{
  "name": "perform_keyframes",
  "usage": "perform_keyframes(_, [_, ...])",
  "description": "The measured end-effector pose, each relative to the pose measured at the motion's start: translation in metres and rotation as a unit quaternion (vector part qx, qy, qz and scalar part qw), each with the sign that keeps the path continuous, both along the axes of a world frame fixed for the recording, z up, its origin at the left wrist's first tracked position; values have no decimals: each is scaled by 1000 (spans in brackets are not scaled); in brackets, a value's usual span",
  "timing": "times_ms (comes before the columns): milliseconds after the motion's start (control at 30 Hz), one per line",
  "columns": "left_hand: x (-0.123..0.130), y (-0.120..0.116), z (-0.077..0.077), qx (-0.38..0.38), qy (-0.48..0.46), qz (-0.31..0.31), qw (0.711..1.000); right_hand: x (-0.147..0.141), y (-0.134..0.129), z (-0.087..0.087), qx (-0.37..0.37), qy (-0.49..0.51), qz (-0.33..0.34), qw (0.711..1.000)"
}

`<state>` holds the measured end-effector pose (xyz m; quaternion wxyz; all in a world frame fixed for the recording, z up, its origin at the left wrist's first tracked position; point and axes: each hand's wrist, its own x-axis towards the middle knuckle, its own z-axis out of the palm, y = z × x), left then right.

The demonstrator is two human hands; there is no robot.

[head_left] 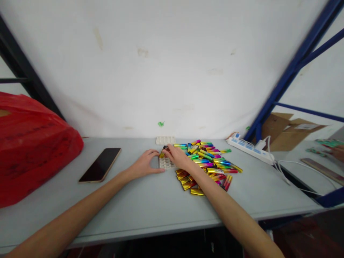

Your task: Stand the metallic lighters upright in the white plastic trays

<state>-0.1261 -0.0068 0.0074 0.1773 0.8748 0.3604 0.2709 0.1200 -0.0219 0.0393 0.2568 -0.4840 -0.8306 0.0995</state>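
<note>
A small white tray with rows of pockets (166,164) lies on the grey table in front of me. My left hand (146,165) rests at the tray's left side, thumb stretched along its front corner and fingers spread apart towards its back. Over the tray's far part, my right hand (176,156) pinches a gold lighter (161,154) with a dark top. The left fingertips are close to this lighter; whether they touch it I cannot tell. Right of the tray, partly behind my right forearm, lies a loose pile of shiny multicoloured lighters (205,154).
Another white tray (165,140) lies against the wall. A phone (100,165) and a big red plastic bag (34,147) are on the left. On the right are a white power strip (251,148) with cables, a cardboard box (285,132) and another person's hand (338,152).
</note>
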Motion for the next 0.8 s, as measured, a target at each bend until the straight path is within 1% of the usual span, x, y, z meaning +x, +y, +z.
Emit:
perform_keyframes(100, [1, -1, 2, 3, 2, -2, 1000, -4, 0, -2, 15, -30, -7, 999])
perform_keyframes(233, [1, -2, 3, 6, 10, 6, 1000, -9, -3, -7, 47, -64, 2, 997])
perform_keyframes(300, [2, -2, 4, 5, 12, 10, 1000, -8, -5, -7, 61, -86, -8, 994])
perform_keyframes(367, [3, -3, 5, 5, 11, 7, 1000, 1, -6, -4, 78, -96, -26, 992])
perform_keyframes(433, [3, -3, 7, 7, 10, -2, 1000, 16, -6, 0, 88, -100, -55, 990])
perform_keyframes(533, [1, -4, 14, 11, 24, -5, 1000, 43, -5, 5, 68, -118, -94, 986])
perform_keyframes(600, [-3, -4, 19, 11, 49, 4, 999, 56, -5, 5, 48, -119, -83, 988])
perform_keyframes(667, [-9, -4, 23, 3, 76, 15, 997, 62, -4, 2, 41, -105, -63, 992])
perform_keyframes(733, [-16, -3, 26, -8, 95, 19, 995, 62, -2, -1, 34, -90, -56, 994])
perform_keyframes(800, [-23, 0, 28, -10, 101, 13, 995, 58, 0, -4, 25, -87, -64, 994])
